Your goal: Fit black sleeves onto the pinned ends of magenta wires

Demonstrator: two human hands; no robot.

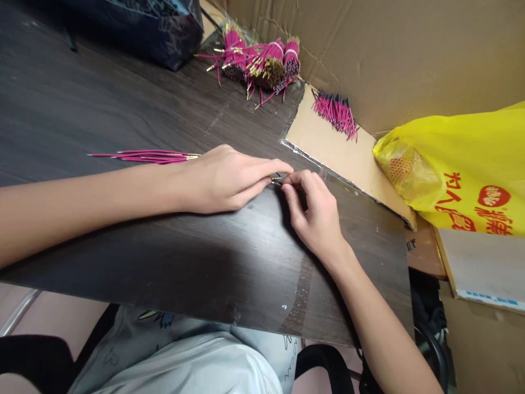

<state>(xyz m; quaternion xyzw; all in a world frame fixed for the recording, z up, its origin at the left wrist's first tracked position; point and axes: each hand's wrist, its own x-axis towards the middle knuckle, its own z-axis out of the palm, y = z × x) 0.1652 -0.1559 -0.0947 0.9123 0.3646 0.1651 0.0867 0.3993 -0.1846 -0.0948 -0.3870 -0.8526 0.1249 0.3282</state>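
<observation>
My left hand (229, 180) stretches over the dark table, palm down, its thumb and fingers closed around a small gold terminal (275, 179) that shows at the fingertips. The wire behind that terminal is hidden by the hand. Meeting it from the right, my right hand (314, 205) pinches thumb against forefinger right at the terminal's end. A small dark piece shows between the two hands, too little visible to name. Several pink wires (156, 157) with gold ends lie in a loose bunch behind my left wrist.
Banded bundles of pink wires (268, 60) stand at the back. More pink wires with black ends (336, 115) lie on a cardboard sheet (324, 145). A yellow bag (459, 164) is at the right, a dark bag (164, 38) at the back left. The table edge (164, 312) runs before my lap.
</observation>
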